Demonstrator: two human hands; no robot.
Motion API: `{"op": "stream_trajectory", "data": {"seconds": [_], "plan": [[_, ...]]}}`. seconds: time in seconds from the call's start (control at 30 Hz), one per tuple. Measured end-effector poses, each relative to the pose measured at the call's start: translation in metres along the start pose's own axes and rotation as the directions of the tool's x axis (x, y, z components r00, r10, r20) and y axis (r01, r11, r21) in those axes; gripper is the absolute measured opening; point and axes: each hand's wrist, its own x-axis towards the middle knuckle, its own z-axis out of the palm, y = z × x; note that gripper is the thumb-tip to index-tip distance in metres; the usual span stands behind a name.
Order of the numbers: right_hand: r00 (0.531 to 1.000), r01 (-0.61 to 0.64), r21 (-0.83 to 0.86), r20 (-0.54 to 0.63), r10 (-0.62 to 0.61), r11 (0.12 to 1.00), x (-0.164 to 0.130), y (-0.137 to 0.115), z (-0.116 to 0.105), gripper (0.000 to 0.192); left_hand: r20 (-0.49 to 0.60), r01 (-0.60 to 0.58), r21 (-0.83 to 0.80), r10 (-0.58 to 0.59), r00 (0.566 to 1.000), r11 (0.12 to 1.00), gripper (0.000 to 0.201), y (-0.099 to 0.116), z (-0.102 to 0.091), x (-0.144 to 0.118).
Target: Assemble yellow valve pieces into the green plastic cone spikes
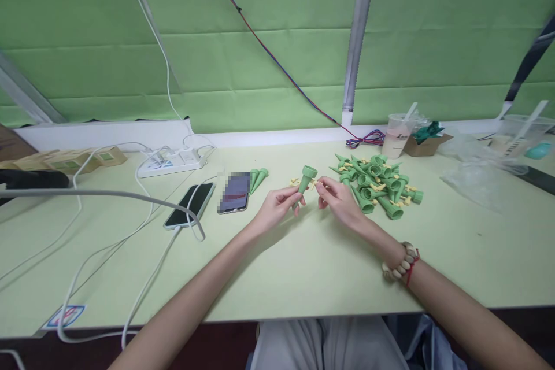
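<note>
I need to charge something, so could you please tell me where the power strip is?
In the head view, the power strip lies at the table's far left edge, below the green blind, behind the two phones.

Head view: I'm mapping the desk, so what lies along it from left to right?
Power strip → phone on its cable → second phone → left hand holding a green cone → right hand → pile of green cones.
</note>
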Motion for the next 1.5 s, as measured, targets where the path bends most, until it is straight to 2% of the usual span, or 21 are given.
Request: {"op": "stream_trajectory", "data": {"seconds": [0.1,0.3,0.47,0.53,0.7,0.83,0.9,0.97,1.07,1.13,1.27,1.37,1.43,1.5], "plan": [[0.997,-0.060,0.199,0.050,0.051,0.978,-0.001,0.000,0.006,0.034,-0.025,-0.017,0.014,0.017,1.000,1.000,0.025,0.002,-0.001,0.000],[0.998,-0.059,0.255,-0.015,0.065,0.965,0.002,-0.003,0.009,0.036,-0.050,0.004,0.053,-0.002,0.999,0.999,0.025,-0.001,-0.002,0.000],[0.970,-0.228,0.366,0.009,0.242,0.902,0.006,0.003,0.007,0.034,-0.004,0.034,0.013,-0.034,0.999,0.999,0.025,-0.006,0.003,0.000],[0.961,-0.255,0.377,-0.001,0.276,0.891,0.007,0.007,0.008,0.035,-0.007,0.061,0.008,-0.061,0.998,0.998,0.025,-0.005,0.004,0.000],[0.974,-0.189,0.313,-0.063,0.219,0.931,0.007,0.010,0.008,0.033,0.003,0.074,0.014,-0.074,0.997,0.997,0.029,-0.004,0.003,-0.001],[0.984,-0.108,0.173,-0.125,0.131,0.979,0.007,0.007,0.007,0.032,0.037,0.108,-0.051,-0.106,0.994,0.993,0.032,-0.007,0.000,0.000],[0.986,-0.106,0.152,-0.115,0.124,0.983,0.008,0.009,0.008,0.033,0.062,0.133,-0.083,-0.128,0.990,0.988,0.035,-0.009,-0.002,0.001],[0.988,-0.132,0.192,-0.058,0.145,0.973,0.008,0.011,0.010,0.038,0.059,0.141,-0.093,-0.136,0.989,0.986,0.037,-0.011,-0.003,0.002],[0.981,-0.190,0.318,0.035,0.188,0.929,0.008,0.012,0.012,0.056,0.026,0.143,-0.056,-0.142,0.990,0.988,0.038,-0.011,-0.004,0.001],[0.984,-0.174,0.376,0.032,0.174,0.910,0.008,0.010,0.012,0.062,0.032,0.160,-0.015,-0.160,0.987,0.987,0.041,-0.010,-0.004,0.000],[0.996,-0.026,0.305,-0.070,0.049,0.952,0.012,0.009,0.005,0.045,-0.003,0.133,0.082,-0.133,0.991,0.988,0.045,-0.006,-0.004,-0.001],[0.968,0.028,0.246,-0.250,0.036,0.969,0.020,0.016,-0.008,0.041,-0.110,0.067,0.292,-0.037,0.993,0.954,0.045,-0.004,-0.007,-0.001],[0.902,0.069,0.201,-0.431,0.025,0.977,0.025,0.022,-0.021,0.043,-0.176,0.025,0.463,0.064,0.982,0.886,0.042,-0.006,-0.012,0.000],[0.791,0.103,0.076,-0.611,-0.035,0.992,0.028,0.027,-0.037,0.042,-0.212,-0.002,0.613,0.167,0.963,0.790,0.039,-0.010,-0.017,0.001]]}}
